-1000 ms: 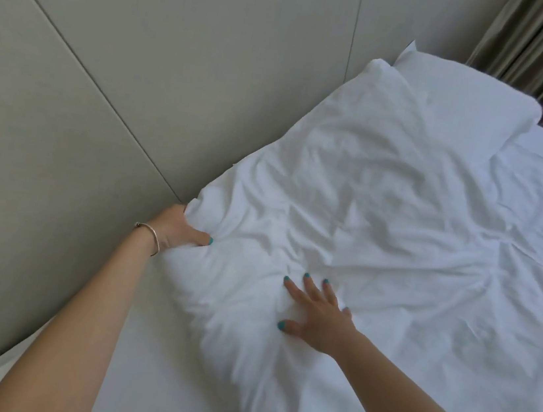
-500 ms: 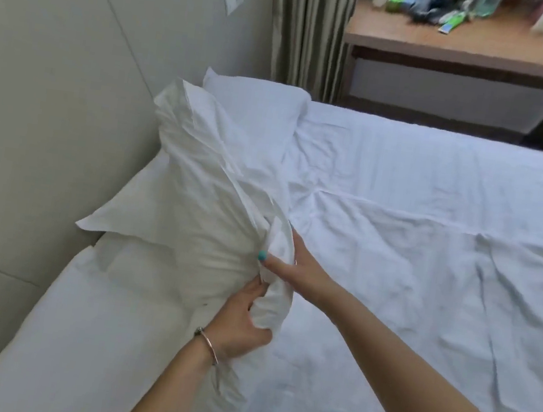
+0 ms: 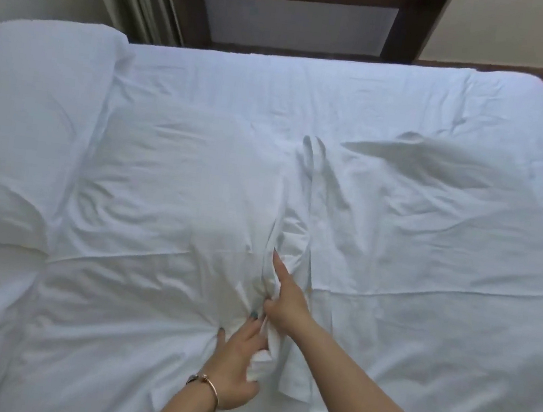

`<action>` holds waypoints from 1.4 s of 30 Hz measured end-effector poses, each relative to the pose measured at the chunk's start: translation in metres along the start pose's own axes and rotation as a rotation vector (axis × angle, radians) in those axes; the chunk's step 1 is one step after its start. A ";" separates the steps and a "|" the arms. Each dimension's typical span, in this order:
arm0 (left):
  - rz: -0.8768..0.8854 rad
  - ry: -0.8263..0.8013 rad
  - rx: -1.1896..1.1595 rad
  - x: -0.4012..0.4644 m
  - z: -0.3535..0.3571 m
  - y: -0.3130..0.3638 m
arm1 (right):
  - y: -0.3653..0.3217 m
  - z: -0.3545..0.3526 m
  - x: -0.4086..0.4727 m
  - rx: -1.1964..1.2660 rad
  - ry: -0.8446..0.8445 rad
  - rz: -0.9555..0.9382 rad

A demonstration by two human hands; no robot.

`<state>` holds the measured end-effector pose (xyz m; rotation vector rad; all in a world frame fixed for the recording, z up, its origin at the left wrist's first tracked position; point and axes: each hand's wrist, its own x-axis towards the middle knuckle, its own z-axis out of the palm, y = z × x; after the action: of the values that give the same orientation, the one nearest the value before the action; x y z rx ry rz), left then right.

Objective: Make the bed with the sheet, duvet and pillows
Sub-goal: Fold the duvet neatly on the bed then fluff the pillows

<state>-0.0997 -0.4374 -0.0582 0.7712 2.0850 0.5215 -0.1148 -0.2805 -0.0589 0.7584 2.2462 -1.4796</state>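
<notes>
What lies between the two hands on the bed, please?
A bunched fold of the white pillowcase sits between the left hand and right hand, in the head view.

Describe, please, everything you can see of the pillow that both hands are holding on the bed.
The pillow is white, soft, in a creased cotton-like case. It lies flat in the middle of the bed, beside another pillow on the left. Its open end is bunched into folds, with a loose flap trailing toward the camera. The left hand rests on the bunched cloth, fingers fairly straight; the right hand gathers the folds, index finger extended.
</notes>
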 end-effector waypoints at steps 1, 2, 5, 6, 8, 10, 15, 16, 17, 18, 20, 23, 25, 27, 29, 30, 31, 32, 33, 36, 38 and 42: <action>-0.029 -0.011 0.023 0.002 0.001 0.005 | 0.008 0.003 0.004 0.046 -0.005 -0.015; -0.065 -0.012 0.068 0.002 -0.002 0.009 | 0.015 0.006 0.006 0.097 0.002 -0.029; -0.239 0.034 0.290 -0.004 -0.004 0.020 | 0.028 0.008 0.004 0.226 0.070 -0.027; -0.312 0.004 0.342 -0.008 0.002 0.025 | 0.031 0.007 0.002 0.223 0.077 -0.030; -0.403 -0.077 0.249 -0.014 0.023 0.036 | 0.040 0.001 -0.001 0.208 0.039 -0.035; -0.353 -0.155 0.177 -0.023 0.041 0.041 | 0.048 -0.004 -0.010 0.214 -0.038 -0.029; -0.277 -0.445 0.177 -0.051 0.051 0.023 | 0.069 0.014 -0.052 0.131 -0.110 0.060; -0.269 -0.505 0.086 -0.050 0.043 0.018 | 0.072 0.018 -0.055 0.129 -0.073 0.073; -0.226 -0.472 -0.016 -0.045 0.027 0.016 | 0.073 0.020 -0.057 0.138 -0.022 0.073; -0.166 -0.285 -0.087 -0.034 0.007 0.015 | 0.071 0.018 -0.056 0.147 0.025 0.070; 0.016 0.431 0.009 0.004 -0.039 0.008 | 0.073 0.016 -0.058 0.181 0.073 0.050; -0.110 0.742 0.409 0.064 -0.085 0.003 | 0.089 0.028 -0.074 0.236 0.040 -0.008; -0.312 0.456 0.467 0.094 -0.078 -0.002 | 0.101 0.038 -0.086 0.220 0.024 0.004; -0.364 0.360 0.555 0.111 -0.058 -0.012 | 0.101 0.038 -0.089 0.176 0.047 0.081; -0.367 0.381 0.578 0.121 -0.051 -0.023 | 0.086 0.033 -0.077 -0.072 0.282 0.055; -0.376 0.387 0.574 0.125 -0.053 -0.027 | 0.073 0.029 -0.066 -0.195 0.474 -0.028; -0.389 0.384 0.566 0.130 -0.056 -0.032 | 0.057 0.025 -0.052 -0.238 0.628 -0.138; -0.400 0.375 0.546 0.134 -0.061 -0.035 | 0.042 0.023 -0.035 -0.250 0.668 -0.247; -0.404 0.367 0.518 0.139 -0.066 -0.040 | 0.028 0.021 -0.017 -0.285 0.580 -0.323; -0.355 0.381 0.410 0.151 -0.084 -0.053 | 0.022 0.013 0.038 -0.618 0.124 -0.237; -0.307 0.391 0.446 0.149 -0.088 -0.058 | 0.040 0.002 0.060 -0.802 -0.083 -0.102; -0.345 0.472 0.577 0.118 -0.055 -0.051 | 0.067 0.016 0.051 -0.867 0.014 -0.084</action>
<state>-0.2166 -0.3992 -0.1244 0.6112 2.7927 -0.1206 -0.1152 -0.2621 -0.1425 0.3855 2.5940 -0.3977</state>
